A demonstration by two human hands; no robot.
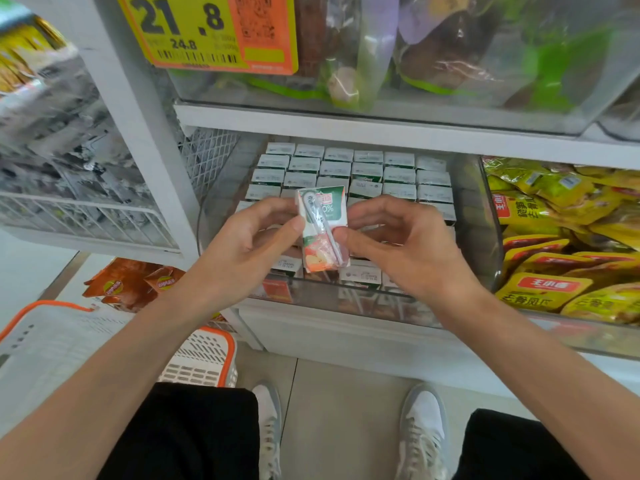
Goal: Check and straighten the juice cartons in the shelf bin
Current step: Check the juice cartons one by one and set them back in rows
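A small juice carton (323,227) with a green top, an orange fruit picture and a wrapped straw on its face is held upright above the clear shelf bin (478,220). My left hand (249,237) pinches its left edge, and my right hand (391,237) pinches its right edge with thumb and fingers. Below and behind it, several rows of juice cartons (367,174) stand packed in the bin, white tops showing. The cartons at the bin's front are partly hidden by my hands.
A bin of yellow snack packets (561,237) sits to the right. The shelf above holds bagged produce (433,57) and a yellow price tag (207,29). A white wire basket (86,216) stands at left. On the floor are an orange-rimmed basket (201,355) and chip bags (131,282).
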